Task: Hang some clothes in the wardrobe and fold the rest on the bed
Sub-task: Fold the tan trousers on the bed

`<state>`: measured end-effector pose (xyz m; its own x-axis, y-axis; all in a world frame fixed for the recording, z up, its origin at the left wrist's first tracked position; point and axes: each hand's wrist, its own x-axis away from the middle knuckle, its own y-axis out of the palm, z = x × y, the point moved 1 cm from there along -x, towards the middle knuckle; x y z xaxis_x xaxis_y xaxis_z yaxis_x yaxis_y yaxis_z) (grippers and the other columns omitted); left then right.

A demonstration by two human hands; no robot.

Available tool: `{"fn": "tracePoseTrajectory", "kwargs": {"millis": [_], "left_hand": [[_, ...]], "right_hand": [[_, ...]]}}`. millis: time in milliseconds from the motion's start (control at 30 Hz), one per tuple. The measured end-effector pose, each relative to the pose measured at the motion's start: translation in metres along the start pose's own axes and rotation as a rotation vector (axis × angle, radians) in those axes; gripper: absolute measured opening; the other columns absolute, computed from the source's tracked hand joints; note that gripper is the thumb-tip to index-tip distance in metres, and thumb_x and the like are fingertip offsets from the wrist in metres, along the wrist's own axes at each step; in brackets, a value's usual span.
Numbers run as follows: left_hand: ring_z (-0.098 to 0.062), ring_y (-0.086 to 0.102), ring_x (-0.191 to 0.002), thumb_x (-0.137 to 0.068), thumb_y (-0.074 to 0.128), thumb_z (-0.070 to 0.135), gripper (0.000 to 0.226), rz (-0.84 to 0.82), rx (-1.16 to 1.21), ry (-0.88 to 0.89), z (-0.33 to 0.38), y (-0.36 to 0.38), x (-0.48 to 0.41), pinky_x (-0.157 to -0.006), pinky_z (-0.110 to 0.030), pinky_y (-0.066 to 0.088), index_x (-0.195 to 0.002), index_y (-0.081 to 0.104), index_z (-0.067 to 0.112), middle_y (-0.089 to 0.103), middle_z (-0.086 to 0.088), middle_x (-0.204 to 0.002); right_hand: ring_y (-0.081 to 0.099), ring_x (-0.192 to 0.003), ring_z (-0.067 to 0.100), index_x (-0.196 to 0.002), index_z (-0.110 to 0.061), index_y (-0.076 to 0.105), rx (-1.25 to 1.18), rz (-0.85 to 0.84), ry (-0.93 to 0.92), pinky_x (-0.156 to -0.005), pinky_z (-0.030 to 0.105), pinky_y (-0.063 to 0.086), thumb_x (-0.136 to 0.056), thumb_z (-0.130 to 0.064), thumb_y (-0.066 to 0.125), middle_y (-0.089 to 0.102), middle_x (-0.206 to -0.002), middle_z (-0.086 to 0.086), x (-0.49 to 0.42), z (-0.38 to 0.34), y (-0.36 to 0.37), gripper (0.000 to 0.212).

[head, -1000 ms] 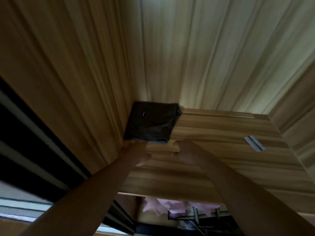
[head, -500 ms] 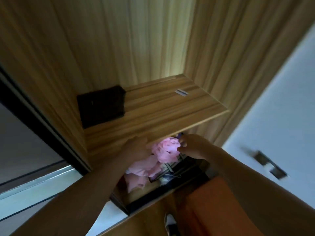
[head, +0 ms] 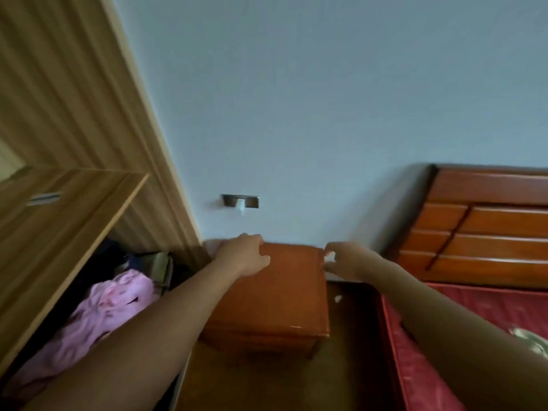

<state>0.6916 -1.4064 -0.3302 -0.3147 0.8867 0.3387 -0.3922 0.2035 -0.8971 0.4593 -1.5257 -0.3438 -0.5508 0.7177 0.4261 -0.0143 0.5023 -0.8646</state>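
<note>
Pale wood-grain laminate fills the view left of the bedside cabinet (head: 267, 307). This is the wardrobe (head: 59, 114), standing open, the largest thing we see. To the right of the cabinet lies the bed (head: 474, 336), with a red cover and a reddish wooden headboard (head: 489, 232) against the wall. The cabinet sits between the two, its back to the wall.

Left of the cabinet, low in the wardrobe, a pink garment (head: 98, 315) lies crumpled in a loose heap, with dark clothes (head: 98, 262) bunched behind it. It is the piece of the task nearest to us. We judge it light and quite limp, so it will sag and trail from a single pinch and keep no shape. It looks neither slippery nor fragile, though thin cloth may snag on a corner. We would gather it with both hands, then find a seam or the shoulders and lift from there, so that it hangs straight for a hanger or spreads flat for folding on the bed.

Our left hand (head: 246, 256) hovers over the cabinet's far left corner, fingers loosely curled, holding nothing. Our right hand (head: 347, 262) hovers by the cabinet's far right corner, fingers and thumb bent toward each other. It too holds nothing that we can see. Above the cabinet, a small metal wall fitting (head: 240, 201) is fixed to the wall.
</note>
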Motion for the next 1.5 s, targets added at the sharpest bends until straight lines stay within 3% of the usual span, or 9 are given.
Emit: {"fn": "tracePoseTrajectory", "kwargs": {"millis": [200,433,600,800,1000,1167,1300,1500], "left_hand": [[-0.03,0.059,-0.114,-0.087,0.06,0.046,0.047,-0.134,-0.149,0.353,0.193,0.072,-0.004,-0.093,-0.04,0.053,-0.129,0.058,0.025,0.059,-0.007,-0.131],[-0.03,0.06,-0.118,-0.088,0.063,0.048,0.057,-0.314,-0.228,0.603,0.384,0.196,0.065,-0.099,-0.043,0.051,-0.139,0.053,0.025,0.055,-0.011,-0.137],[-0.031,0.056,-0.124,-0.086,0.064,0.049,0.058,-0.388,-0.334,0.747,0.481,0.264,0.121,-0.102,-0.043,0.048,-0.139,0.054,0.026,0.056,-0.009,-0.138],[-0.03,0.053,-0.129,-0.087,0.062,0.049,0.06,-0.456,-0.506,0.875,0.564,0.327,0.171,-0.104,-0.044,0.048,-0.142,0.05,0.029,0.05,-0.007,-0.144],[-0.03,0.055,-0.126,-0.085,0.061,0.047,0.059,-0.494,-0.635,0.923,0.612,0.363,0.177,-0.103,-0.043,0.048,-0.14,0.052,0.03,0.054,-0.006,-0.138],[-0.029,0.055,-0.125,-0.084,0.061,0.047,0.057,-0.534,-0.626,0.929,0.637,0.387,0.154,-0.104,-0.043,0.048,-0.138,0.054,0.03,0.053,-0.007,-0.136],[-0.029,0.054,-0.125,-0.085,0.062,0.046,0.057,-0.583,-0.63,0.899,0.657,0.408,0.108,-0.105,-0.044,0.047,-0.139,0.053,0.031,0.05,-0.007,-0.137],[-0.031,0.051,-0.128,-0.087,0.061,0.041,0.051,-0.626,-0.628,0.834,0.693,0.455,0.009,-0.101,-0.043,0.048,-0.137,0.053,0.033,0.045,-0.005,-0.139]], "right_hand": [[0.064,-0.113,0.026,-0.112,-0.029,0.064,-0.17,0.108,0.298,-0.093,0.035,0.051,-0.088,-0.048,0.063,0.069,-0.117,0.002,0.14,0.176,0.028,0.031],[0.064,-0.108,0.026,-0.112,-0.027,0.064,-0.357,0.15,0.67,-0.088,0.035,0.051,-0.088,-0.049,0.063,0.068,-0.11,0.002,0.351,0.337,0.107,0.032],[0.064,-0.111,0.028,-0.122,-0.021,0.064,-0.465,0.225,0.855,-0.09,0.034,0.051,-0.092,-0.043,0.061,0.069,-0.12,0.005,0.471,0.39,0.159,0.038],[0.062,-0.117,0.025,-0.134,-0.026,0.059,-0.611,0.232,1.024,-0.095,0.034,0.051,-0.092,-0.046,0.062,0.066,-0.13,0.003,0.55,0.423,0.211,0.047],[0.061,-0.12,0.026,-0.135,-0.025,0.058,-0.688,0.248,1.106,-0.097,0.037,0.052,-0.091,-0.047,0.061,0.064,-0.134,0.004,0.571,0.451,0.242,0.05],[0.063,-0.114,0.025,-0.131,-0.025,0.061,-0.702,0.293,1.116,-0.093,0.036,0.053,-0.092,-0.043,0.06,0.069,-0.124,0.003,0.545,0.482,0.237,0.043],[0.066,-0.109,0.023,-0.127,-0.028,0.063,-0.731,0.321,1.09,-0.088,0.033,0.054,-0.09,-0.039,0.061,0.071,-0.117,0.0,0.496,0.517,0.223,0.039],[0.064,-0.112,0.025,-0.126,-0.023,0.064,-0.797,0.222,1.036,-0.091,0.035,0.052,-0.09,-0.043,0.057,0.069,-0.121,0.003,0.383,0.601,0.207,0.041]]}}
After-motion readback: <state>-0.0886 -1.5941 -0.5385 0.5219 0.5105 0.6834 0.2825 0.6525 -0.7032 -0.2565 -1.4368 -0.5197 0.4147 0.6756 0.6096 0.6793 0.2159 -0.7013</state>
